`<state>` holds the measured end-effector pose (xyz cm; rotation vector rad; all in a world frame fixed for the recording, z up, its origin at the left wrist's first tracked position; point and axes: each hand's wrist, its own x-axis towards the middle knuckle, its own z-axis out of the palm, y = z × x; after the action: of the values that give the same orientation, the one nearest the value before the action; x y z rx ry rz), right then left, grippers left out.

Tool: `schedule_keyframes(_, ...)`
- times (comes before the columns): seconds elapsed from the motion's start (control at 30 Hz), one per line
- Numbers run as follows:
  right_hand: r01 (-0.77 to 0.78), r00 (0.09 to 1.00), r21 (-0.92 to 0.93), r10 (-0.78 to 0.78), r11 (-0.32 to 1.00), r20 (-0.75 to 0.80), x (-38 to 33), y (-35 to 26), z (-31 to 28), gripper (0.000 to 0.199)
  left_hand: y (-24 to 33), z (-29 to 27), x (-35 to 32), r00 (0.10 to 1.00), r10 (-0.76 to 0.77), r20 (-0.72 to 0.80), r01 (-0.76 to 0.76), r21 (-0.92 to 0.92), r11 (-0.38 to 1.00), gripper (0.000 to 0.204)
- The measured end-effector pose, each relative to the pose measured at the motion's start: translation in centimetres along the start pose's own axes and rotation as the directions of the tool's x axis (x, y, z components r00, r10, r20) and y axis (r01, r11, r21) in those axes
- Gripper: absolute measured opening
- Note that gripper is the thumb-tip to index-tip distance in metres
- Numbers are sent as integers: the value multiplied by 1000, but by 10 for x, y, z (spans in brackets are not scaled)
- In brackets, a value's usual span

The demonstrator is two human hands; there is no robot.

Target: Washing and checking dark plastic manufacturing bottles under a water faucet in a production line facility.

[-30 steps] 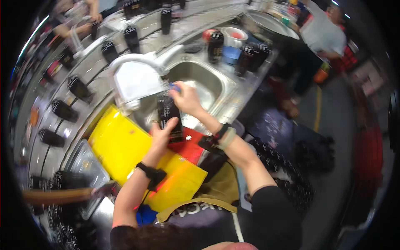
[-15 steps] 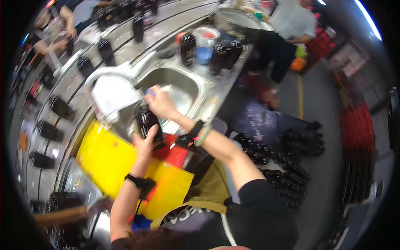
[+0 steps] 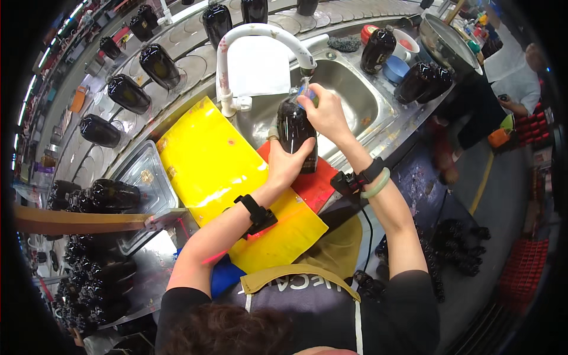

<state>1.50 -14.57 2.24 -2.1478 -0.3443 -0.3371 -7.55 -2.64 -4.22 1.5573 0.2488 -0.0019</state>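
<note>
Over the near edge of the sink (image 3: 371, 97), a large dark glossy bottle (image 3: 294, 127) stands nearly upright, slightly tilted. My left hand (image 3: 289, 161) is wrapped round its lower body, the thumb lying across the front. At the bottle's neck, my right hand (image 3: 325, 115) is closed on a small blue and clear piece (image 3: 306, 93); its kind is too small to make out. The white curved faucet (image 3: 260, 31) has its spout just above the neck. Beneath the bottle lies a red sheet (image 3: 319, 186), next to a yellow sheet (image 3: 207, 154).
A conveyor (image 3: 189, 68) carrying several dark bottles curves behind the sink. Beyond the basin are a blue bowl (image 3: 395, 69), a white cup (image 3: 408, 42) and more bottles. At left, a clear tray (image 3: 155, 168) adjoins a wooden bar (image 3: 89, 220). Another person (image 3: 512, 77) is at far right.
My view has swung, so the sink and faucet appear further right. Both hands still hold the bottle, which is more upright now, its neck close under the spout.
</note>
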Motion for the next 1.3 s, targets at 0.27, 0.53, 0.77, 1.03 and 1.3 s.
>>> schedule_keyframes(0.27, 75, 997, -48, -77, 996, -32, 14, 23, 6, 22, 13, 4, -2, 998, -51, -36, 53, 55, 997, 83)
schedule_keyframes(0.53, 28, 998, -21, -29, 999, -58, 15, 27, -3, 21, 16, 8, -3, 999, -33, -1, 33, 125, 992, 76)
schedule_keyframes(0.77, 18, 999, 42, -19, 999, 30, 9, 15, -2, 22, 17, 6, -6, 997, 71, -42, -71, 7, 997, 86)
schedule_keyframes(1.03, 58, 994, 53, -63, 997, 89, 13, 19, 2, 23, 16, 3, 0, 997, -79, -17, 78, -28, 997, 79)
schedule_keyframes(1.3, 100, 992, 60, -104, 993, 69, 23, 25, 0, 17, 9, 2, 6, 991, -131, 20, 130, 23, 991, 80)
